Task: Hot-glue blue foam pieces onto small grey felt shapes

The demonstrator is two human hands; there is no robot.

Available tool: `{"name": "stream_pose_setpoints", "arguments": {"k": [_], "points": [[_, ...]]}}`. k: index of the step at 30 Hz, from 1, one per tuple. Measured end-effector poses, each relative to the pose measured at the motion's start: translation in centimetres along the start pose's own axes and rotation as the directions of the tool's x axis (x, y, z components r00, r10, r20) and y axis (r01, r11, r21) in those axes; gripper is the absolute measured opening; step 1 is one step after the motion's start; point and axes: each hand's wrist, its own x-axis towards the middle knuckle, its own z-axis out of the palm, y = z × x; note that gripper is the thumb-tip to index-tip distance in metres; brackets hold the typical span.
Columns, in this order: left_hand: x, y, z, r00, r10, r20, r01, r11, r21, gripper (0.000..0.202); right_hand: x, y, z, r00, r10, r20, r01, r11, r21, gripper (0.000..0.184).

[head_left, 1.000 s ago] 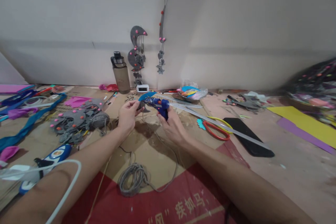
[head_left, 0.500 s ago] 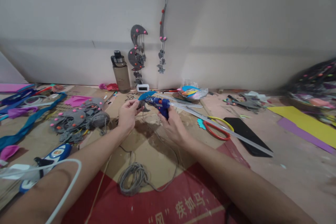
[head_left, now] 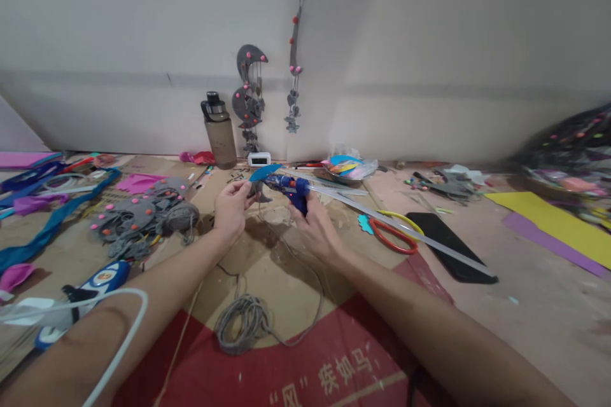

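The glue gun (head_left: pixel 292 189) at the centre has a blue plastic body with a slight gloss. Touching its nozzle, the blue crescent (head_left: pixel 264 172) looks like matt foam or felt sheet; which of the two cannot be told. The tabletop (head_left: pixel 286 280) is brown cardboard, rough, scuffed and stained, with glossier red print at the bottom edge. The coil of cord (head_left: pixel 241 324) there is grey, fuzzy yarn. Left of centre, the pile of cut-outs (head_left: pixel 138 219) is grey matt felt dotted with soft pink pompoms. The bottle (head_left: pixel 219 133) is smoky translucent plastic. On the right, the scissors (head_left: pixel 396 232) have shiny plastic handles, the phone (head_left: pixel 449 247) is smooth and black, and the yellow sheet (head_left: pixel 548 219) is matt.
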Motion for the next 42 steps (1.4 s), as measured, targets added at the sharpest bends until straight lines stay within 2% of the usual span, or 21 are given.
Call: {"name": "stream_pose_setpoints", "arguments": {"k": [9,14,16,18,20,22,23,24,26,28,30,32,34,35,37,39,41,42], "points": [[0.3,0.1,-0.2,0.998,-0.024,-0.050,0.022,0.999,-0.032,0.020,0.2,0.0,-0.4,0.999,0.025,-0.044,-0.021,0.997,0.079,0.034],[0.2,0.3,-0.1,0.998,-0.052,-0.018,0.051,0.997,-0.058,0.017,0.6,0.5,-0.4,0.994,0.041,-0.102,-0.027,0.990,0.137,0.032],[0.2,0.3,-0.2,0.998,-0.060,-0.011,0.059,0.996,-0.064,0.017,1.0,1.2,-0.2,0.989,0.085,-0.121,-0.062,0.982,0.180,0.029],[0.3,0.1,-0.4,0.998,-0.059,-0.005,0.058,0.996,-0.073,0.017,1.5,2.0,-0.1,0.974,0.217,-0.060,-0.199,0.954,0.223,0.022],[0.3,0.0,-0.4,0.999,-0.046,0.010,0.047,0.996,-0.074,0.018,2.0,2.7,-0.2,0.925,0.373,0.079,-0.381,0.897,0.223,0.016],[0.3,-0.1,-0.4,0.999,-0.032,0.021,0.033,0.998,-0.061,0.019,2.4,3.4,-0.4,0.864,0.459,0.205,-0.489,0.862,0.135,0.014],[0.2,-0.1,-0.3,0.999,-0.025,0.021,0.026,0.998,-0.051,0.020,2.5,3.7,-0.5,0.850,0.471,0.234,-0.496,0.866,0.060,0.013],[0.1,0.0,-0.2,1.000,-0.018,0.019,0.019,0.999,-0.039,0.020,2.6,3.9,-0.7,0.848,0.470,0.243,-0.481,0.877,-0.017,0.013],[-0.1,0.0,0.0,1.000,-0.001,0.012,0.001,1.000,-0.012,0.020,2.6,4.2,-1.1,0.899,0.408,0.160,-0.384,0.909,-0.165,0.012],[-0.2,0.0,0.2,1.000,0.024,0.019,-0.024,0.999,0.023,0.021,2.4,3.9,-1.4,0.964,0.267,0.006,-0.255,0.929,-0.268,0.014],[-0.2,-0.1,0.2,0.997,0.063,0.052,-0.067,0.995,0.078,0.022,2.1,3.1,-1.2,0.989,0.116,-0.094,-0.138,0.946,-0.292,0.015],[-0.2,0.0,0.1,0.987,0.116,0.111,-0.133,0.977,0.168,0.022,1.9,1.8,-0.4,0.995,0.068,-0.066,-0.077,0.987,-0.143,0.014],[-0.4,0.3,0.0,0.965,0.190,0.182,-0.237,0.930,0.283,0.021,1.8,0.4,1.1,0.995,0.098,0.023,-0.100,0.985,0.143,0.019],[-0.6,0.5,0.0,0.947,0.236,0.217,-0.299,0.892,0.339,0.019,1.8,-0.3,1.9,0.990,0.118,0.071,-0.134,0.948,0.289,0.024],[-0.9,1.1,0.1,0.906,0.321,0.275,-0.415,0.798,0.436,0.016,2.0,-1.5,3.4,0.976,0.183,0.117,-0.217,0.821,0.528,0.033],[-1.1,1.6,0.2,0.885,0.354,0.302,-0.463,0.734,0.497,0.013,2.3,-2.3,4.5,0.963,0.197,0.183,-0.269,0.679,0.683,0.037],[-1.2,1.8,0.5,0.904,0.327,0.276,-0.424,0.772,0.473,0.011,2.5,-2.6,4.8,0.954,0.208,0.217,-0.300,0.592,0.748,0.031],[-1.2,1.8,0.6,0.924,0.292,0.246,-0.374,0.827,0.421,0.011,2.6,-2.6,4.7,0.952,0.223,0.208,-0.302,0.589,0.750,0.025]]}}
